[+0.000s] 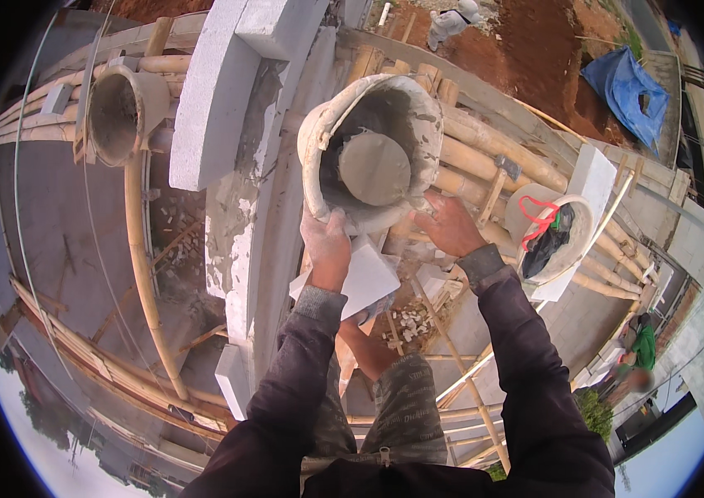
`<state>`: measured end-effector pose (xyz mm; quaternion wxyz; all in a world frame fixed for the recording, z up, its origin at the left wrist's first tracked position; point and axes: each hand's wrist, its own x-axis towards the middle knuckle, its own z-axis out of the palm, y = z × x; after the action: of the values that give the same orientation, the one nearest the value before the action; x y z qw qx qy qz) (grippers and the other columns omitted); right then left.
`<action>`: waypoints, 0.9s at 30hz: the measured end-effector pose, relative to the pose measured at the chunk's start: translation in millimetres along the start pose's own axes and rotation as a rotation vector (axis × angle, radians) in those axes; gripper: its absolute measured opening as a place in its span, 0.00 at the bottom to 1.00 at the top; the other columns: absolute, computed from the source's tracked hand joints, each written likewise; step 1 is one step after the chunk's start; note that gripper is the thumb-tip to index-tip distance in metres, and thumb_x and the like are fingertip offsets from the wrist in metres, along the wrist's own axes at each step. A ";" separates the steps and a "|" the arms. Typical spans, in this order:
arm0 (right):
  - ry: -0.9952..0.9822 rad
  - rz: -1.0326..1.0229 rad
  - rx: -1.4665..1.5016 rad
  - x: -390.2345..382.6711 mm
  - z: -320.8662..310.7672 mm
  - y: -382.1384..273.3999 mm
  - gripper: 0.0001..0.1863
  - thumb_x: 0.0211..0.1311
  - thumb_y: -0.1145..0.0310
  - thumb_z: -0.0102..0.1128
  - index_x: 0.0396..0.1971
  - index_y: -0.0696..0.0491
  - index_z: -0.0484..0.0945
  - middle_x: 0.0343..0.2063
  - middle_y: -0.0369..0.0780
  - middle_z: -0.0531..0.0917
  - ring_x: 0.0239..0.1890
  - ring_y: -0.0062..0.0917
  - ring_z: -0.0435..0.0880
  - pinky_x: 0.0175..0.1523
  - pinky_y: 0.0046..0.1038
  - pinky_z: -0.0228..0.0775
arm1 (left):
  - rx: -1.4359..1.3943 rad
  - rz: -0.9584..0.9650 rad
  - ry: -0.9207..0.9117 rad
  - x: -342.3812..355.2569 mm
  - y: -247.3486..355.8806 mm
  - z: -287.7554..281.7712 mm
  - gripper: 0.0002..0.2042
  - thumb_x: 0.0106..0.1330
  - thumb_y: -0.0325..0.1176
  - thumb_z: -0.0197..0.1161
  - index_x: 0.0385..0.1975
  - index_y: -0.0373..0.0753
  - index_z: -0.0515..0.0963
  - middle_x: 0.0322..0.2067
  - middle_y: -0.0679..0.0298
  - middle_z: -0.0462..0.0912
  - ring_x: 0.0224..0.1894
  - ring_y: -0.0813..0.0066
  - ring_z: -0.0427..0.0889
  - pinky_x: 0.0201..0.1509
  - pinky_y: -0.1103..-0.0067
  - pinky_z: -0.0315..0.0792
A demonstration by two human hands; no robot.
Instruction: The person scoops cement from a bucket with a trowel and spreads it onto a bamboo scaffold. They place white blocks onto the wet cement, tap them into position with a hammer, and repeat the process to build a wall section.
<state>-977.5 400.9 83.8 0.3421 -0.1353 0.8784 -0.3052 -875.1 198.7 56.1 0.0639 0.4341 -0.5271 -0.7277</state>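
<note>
A mortar-crusted pale bucket holds grey mortar with a round, flat-topped mass inside it. My left hand grips the bucket's near rim on the left, and my right hand grips it on the right. A white square block lies beneath the bucket, partly hidden by my left hand. Left of the bucket runs a mortar-smeared block wall with a curved white block on it.
Bamboo scaffolding carries a hammer, a white board and a second bucket with dark cloth and a red strap. Another bucket sits at left. Two other people are farther off, near a blue tarp.
</note>
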 end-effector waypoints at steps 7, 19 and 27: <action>-0.095 0.053 -0.108 25.0 -67.9 -44.8 0.18 0.59 0.59 0.65 0.38 0.59 0.79 0.24 0.53 0.82 0.33 0.49 0.84 0.38 0.45 0.71 | -0.268 -0.291 0.104 5.8 -26.9 3.4 0.25 0.64 0.15 0.51 0.63 0.29 0.63 0.51 0.51 0.75 0.51 0.60 0.83 0.53 0.66 0.84; -0.429 -0.235 -0.296 291.1 -54.3 -116.4 0.21 0.60 0.58 0.66 0.39 0.63 0.82 0.24 0.45 0.82 0.25 0.33 0.82 0.32 0.35 0.75 | -0.203 -0.537 0.164 -30.8 -47.8 45.3 0.25 0.61 0.18 0.58 0.61 0.30 0.68 0.35 0.65 0.75 0.34 0.77 0.75 0.34 0.77 0.72; -0.836 0.175 -0.157 400.1 -90.6 -192.2 0.19 0.68 0.56 0.62 0.39 0.61 0.80 0.19 0.35 0.76 0.16 0.19 0.73 0.20 0.26 0.65 | 0.173 -0.617 0.091 -25.6 -59.6 49.0 0.16 0.62 0.23 0.62 0.50 0.29 0.75 0.32 0.61 0.80 0.33 0.74 0.80 0.32 0.74 0.72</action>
<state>-1325.7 113.1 49.7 0.6817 -0.1979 0.6929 -0.1265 -871.9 273.7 24.8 -0.1732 0.6094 -0.4270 -0.6452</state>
